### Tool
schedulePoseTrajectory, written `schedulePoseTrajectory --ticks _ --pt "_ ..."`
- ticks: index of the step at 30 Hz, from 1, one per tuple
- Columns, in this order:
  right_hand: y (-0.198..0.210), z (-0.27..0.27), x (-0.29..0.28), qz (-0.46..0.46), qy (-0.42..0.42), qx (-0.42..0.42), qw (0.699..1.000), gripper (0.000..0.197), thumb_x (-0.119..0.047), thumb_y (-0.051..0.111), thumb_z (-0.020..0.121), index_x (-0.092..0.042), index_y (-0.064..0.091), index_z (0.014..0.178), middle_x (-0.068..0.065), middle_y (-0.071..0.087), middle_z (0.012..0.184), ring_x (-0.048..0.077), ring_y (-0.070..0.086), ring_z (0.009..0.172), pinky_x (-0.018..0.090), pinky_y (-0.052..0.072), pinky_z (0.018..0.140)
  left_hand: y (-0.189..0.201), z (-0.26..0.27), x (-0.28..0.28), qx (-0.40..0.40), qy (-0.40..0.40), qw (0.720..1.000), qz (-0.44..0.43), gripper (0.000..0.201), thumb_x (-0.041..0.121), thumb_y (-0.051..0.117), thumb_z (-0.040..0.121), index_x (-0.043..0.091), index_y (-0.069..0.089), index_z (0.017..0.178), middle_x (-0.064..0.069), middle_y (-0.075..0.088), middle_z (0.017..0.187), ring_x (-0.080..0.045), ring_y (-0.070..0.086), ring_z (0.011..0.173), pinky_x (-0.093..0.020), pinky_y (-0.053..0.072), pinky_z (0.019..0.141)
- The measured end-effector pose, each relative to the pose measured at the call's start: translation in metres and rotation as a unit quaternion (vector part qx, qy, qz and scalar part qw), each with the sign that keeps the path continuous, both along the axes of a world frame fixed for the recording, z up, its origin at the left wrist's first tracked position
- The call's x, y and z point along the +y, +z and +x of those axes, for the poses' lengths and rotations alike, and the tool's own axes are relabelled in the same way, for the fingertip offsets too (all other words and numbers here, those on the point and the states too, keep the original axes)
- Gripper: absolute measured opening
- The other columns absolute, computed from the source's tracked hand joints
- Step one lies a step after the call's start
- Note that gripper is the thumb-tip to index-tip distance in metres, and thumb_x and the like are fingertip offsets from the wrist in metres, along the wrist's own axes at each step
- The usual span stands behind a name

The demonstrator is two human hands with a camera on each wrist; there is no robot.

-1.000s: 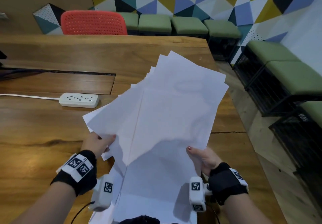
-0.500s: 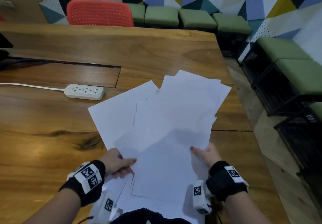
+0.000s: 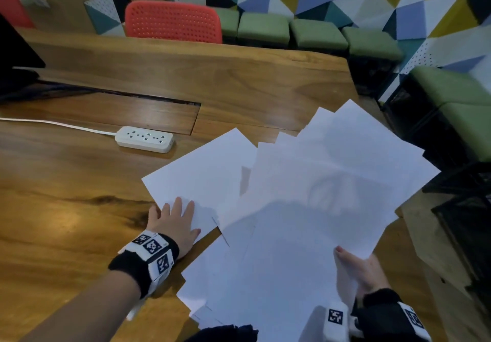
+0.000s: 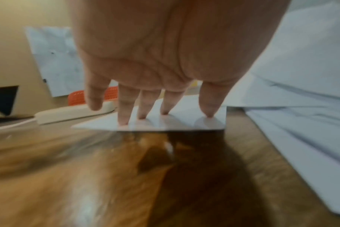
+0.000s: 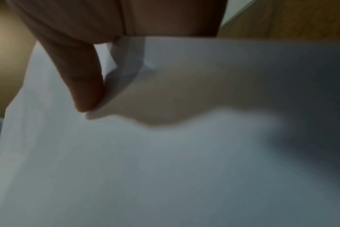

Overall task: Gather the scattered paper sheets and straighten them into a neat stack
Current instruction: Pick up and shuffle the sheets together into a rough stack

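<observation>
Several white paper sheets [image 3: 318,208] form a loose fan that my right hand [image 3: 354,268] grips at its near right edge. In the right wrist view the thumb [image 5: 83,86] pinches the paper sheets [image 5: 165,153] from above; the other fingers are hidden beneath. One separate sheet [image 3: 202,176] lies flat on the wooden table [image 3: 66,235] to the left, partly under the fan. My left hand [image 3: 175,216] rests on its near corner with straight fingers [image 4: 124,107] whose tips press the sheet [image 4: 165,124] down.
A white power strip [image 3: 144,142] with its cable lies beyond the left hand. A recessed slot [image 3: 106,113] crosses the table. A red chair [image 3: 172,22] and green stools [image 3: 316,35] stand behind. The table's right edge [image 3: 409,235] runs close to the fan.
My left hand has let go of the fan, moved left and forward, and now lies flat on the lone sheet. The right hand alone keeps hold of the fan.
</observation>
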State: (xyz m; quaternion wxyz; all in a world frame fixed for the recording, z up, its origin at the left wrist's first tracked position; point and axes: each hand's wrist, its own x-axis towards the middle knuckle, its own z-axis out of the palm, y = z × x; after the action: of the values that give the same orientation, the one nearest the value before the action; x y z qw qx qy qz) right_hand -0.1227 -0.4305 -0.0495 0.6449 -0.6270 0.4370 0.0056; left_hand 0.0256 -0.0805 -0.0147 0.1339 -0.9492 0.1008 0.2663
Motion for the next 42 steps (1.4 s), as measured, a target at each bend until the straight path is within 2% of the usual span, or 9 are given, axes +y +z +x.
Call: schedulePoseTrajectory --ticks 5,9,12,16,20,22,28,37,42 --pt "0.003 0.002 0.001 0.009 0.003 0.012 1.0 0.157 -0.061 0.084 0.003 0.01 0.034 0.133 0.021 0.043 0.138 0.034 0.042 0.127 0.041 0.037 0.097 0.028 0.004 0.003 -0.009 0.021 1.0 -0.009 0.043 0.056 0.027 0.089 0.032 0.056 0.111 0.002 0.059 0.123 -0.023 0.044 0.12 -0.044 0.026 0.103" --pt "0.015 0.011 0.011 -0.006 0.022 -0.006 1.0 0.143 -0.062 0.084 0.017 0.013 0.037 0.13 0.024 0.045 0.137 0.034 0.045 0.125 0.036 0.038 0.089 0.02 0.032 0.022 -0.087 0.162 0.976 -0.113 0.051 0.057 0.048 0.083 0.03 0.041 0.125 -0.005 0.051 0.127 -0.027 0.044 0.119 -0.043 0.038 0.095" --pt "0.035 0.018 0.024 0.012 0.046 -0.049 0.998 0.074 -0.025 0.082 0.064 0.011 0.048 0.119 0.021 0.055 0.125 0.028 0.052 0.112 0.036 0.037 0.089 0.006 0.043 0.036 -0.115 0.329 0.923 -0.165 0.092 0.061 0.067 0.066 0.021 0.024 0.137 -0.017 0.038 0.133 -0.036 0.038 0.123 -0.049 0.04 0.096" --pt "0.04 0.022 0.026 0.029 0.071 -0.076 0.994 0.035 -0.004 0.072 0.076 -0.001 0.054 0.107 0.019 0.061 0.115 0.026 0.058 0.096 0.037 0.037 0.089 0.003 0.055 0.036 -0.099 0.375 0.907 -0.162 0.113 0.057 0.078 0.054 0.02 0.016 0.141 -0.02 0.032 0.136 -0.039 0.037 0.124 -0.051 0.043 0.096" --pt "0.035 0.022 0.03 0.003 0.076 -0.076 0.994 0.112 -0.055 0.088 0.022 0.001 0.055 0.113 0.016 0.063 0.11 0.027 0.059 0.096 0.035 0.043 0.081 0.006 0.064 0.032 -0.038 0.39 0.9 -0.19 0.105 0.046 0.085 0.051 0.012 0.028 0.133 -0.018 0.036 0.131 -0.04 0.05 0.113 -0.049 0.049 0.088" --pt "0.036 0.023 0.032 0.004 0.084 -0.074 0.994 0.117 -0.056 0.085 0.012 -0.002 0.057 0.112 0.015 0.065 0.107 0.027 0.059 0.097 0.033 0.045 0.079 0.005 0.066 0.033 -0.025 0.365 0.917 -0.16 0.108 0.056 0.083 0.041 0.011 0.034 0.127 -0.016 0.047 0.126 -0.037 0.052 0.112 -0.049 0.048 0.092" --pt "0.039 0.023 0.031 0.013 0.093 -0.095 0.991 0.09 -0.041 0.083 0.04 -0.001 0.057 0.116 0.015 0.065 0.108 0.032 0.06 0.103 0.04 0.043 0.093 0.007 0.064 0.033 -0.055 0.315 0.945 -0.065 0.111 0.071 0.074 0.045 0.011 0.035 0.129 -0.016 0.042 0.131 -0.033 0.041 0.122 -0.046 0.041 0.1" --pt "0.03 0.023 0.029 0.005 0.085 -0.067 0.994 0.111 -0.052 0.086 0.025 -0.004 0.053 0.12 0.015 0.064 0.114 0.033 0.059 0.107 0.051 0.04 0.103 0.011 0.069 0.028 -0.027 0.339 0.934 -0.111 0.105 0.053 0.084 0.047 0.008 0.035 0.129 -0.017 0.043 0.128 -0.033 0.048 0.117 -0.044 0.047 0.093" --pt "0.031 0.024 0.029 0.004 0.08 -0.055 0.995 0.065 -0.022 0.083 0.062 -0.004 0.054 0.117 0.016 0.064 0.113 0.034 0.058 0.108 0.05 0.04 0.103 0.013 0.067 0.029 -0.013 0.338 0.926 -0.168 0.075 0.053 0.077 0.055 0.013 0.052 0.114 -0.013 0.059 0.115 -0.032 0.053 0.105 -0.043 0.047 0.09"
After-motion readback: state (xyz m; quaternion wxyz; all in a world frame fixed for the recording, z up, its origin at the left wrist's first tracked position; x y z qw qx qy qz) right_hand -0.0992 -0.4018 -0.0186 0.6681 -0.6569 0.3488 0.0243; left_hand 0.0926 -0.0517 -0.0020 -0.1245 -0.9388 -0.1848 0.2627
